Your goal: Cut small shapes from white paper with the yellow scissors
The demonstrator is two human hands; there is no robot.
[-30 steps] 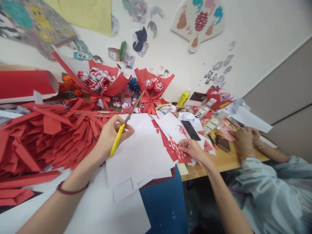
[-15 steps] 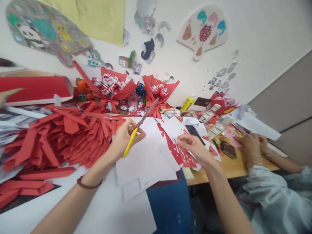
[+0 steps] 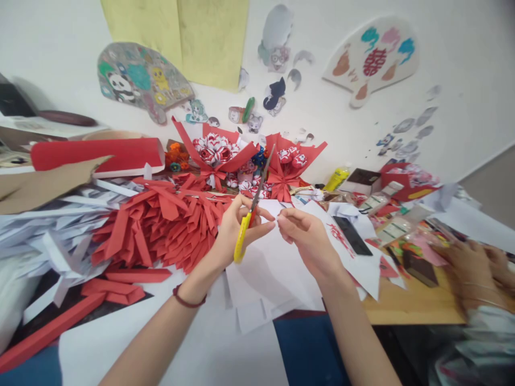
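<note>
One pair of scissors point(image 3: 256, 199) is grasped by the fingers of the left hand point(image 3: 228, 231) near the front edge of the tabletop point(image 3: 410, 308), the right hand's point(image 3: 309, 241) hold cannot be told, and close fingertip handling is apparently underway, steadiness being called for.

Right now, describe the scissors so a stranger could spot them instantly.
Find the red paper pile, then the left hand at its right edge. That hand holds the scissors, blades pointing up; their yellow handle sets them apart from that pile and the white sheets.
</note>
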